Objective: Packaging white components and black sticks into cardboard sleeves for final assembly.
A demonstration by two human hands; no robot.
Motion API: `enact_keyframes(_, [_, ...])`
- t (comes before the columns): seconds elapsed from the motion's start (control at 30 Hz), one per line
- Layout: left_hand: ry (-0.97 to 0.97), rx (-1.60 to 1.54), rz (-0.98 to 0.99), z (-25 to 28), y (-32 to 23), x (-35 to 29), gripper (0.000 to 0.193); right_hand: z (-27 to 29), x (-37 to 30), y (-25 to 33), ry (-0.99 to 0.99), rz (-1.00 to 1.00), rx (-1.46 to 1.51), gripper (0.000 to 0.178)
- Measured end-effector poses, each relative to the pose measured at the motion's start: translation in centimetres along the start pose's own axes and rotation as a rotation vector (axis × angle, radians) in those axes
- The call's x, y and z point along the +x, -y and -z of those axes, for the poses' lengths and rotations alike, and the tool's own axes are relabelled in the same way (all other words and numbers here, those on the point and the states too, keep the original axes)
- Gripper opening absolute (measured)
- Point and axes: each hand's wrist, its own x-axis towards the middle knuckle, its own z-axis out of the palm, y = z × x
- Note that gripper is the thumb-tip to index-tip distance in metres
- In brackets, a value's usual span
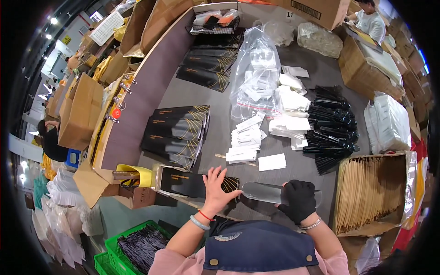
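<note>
My right hand (299, 201), in a black fingerless glove, is closed on a long clear plastic sleeve (262, 192) that lies flat near the table's front edge. Bare and with its fingers spread, my left hand (217, 189) rests over the right part of a flat black box with gold lines (185, 183). The left thumb reaches to the sleeve's left end; whether it touches is hard to tell. Just beyond the sleeve are a blank white card (272, 162) and a stack of white cards (244, 142). Black items in clear wrappers (331, 128) are heaped beyond my right hand.
Stacked black boxes (172, 133) stand at left along a raised side board (137, 103). A clear bag of white cards (255, 73) lies at the back. On the right is a carton of brown flat pieces (371, 195); a green crate (112, 245) sits lower left.
</note>
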Motion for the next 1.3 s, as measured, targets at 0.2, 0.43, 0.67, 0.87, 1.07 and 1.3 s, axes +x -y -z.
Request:
enact_keyframes(0.2, [0.004, -0.004, 0.009, 0.5, -0.1, 0.1, 0.09, -1.2, 1.2, -0.1, 0.027, 0.075, 0.125, 0.06])
enact_keyframes(0.43, [0.145, 0.059, -0.039, 1.1, -1.4, 2.9, 0.074, -5.7, 4.4, 3.4, -0.171, 0.289, 0.279, 0.065])
enact_keyframes(0.67, [-0.097, 0.123, -0.416, -1.2, 0.1, 11.1, 0.009, -4.8, -5.9, -13.6, -0.685, -0.155, -0.189, 0.038])
enact_keyframes(0.87, [-0.012, 0.174, -0.397, -0.2, -2.3, 12.6, 0.007, -4.9, -20.5, -26.6, -0.613, -1.081, -0.01, 0.04])
enact_keyframes(1.07, [0.128, 0.071, -0.518, -4.8, -6.7, 9.9, 0.023, -3.3, -19.0, -26.0, -0.417, -1.091, -0.011, 0.036])
enact_keyframes(1.3, [0.159, 0.21, -0.436, -6.5, -6.8, 10.2, 0.042, 0.6, -15.9, -21.9, -0.111, -1.267, -0.082, 0.037])
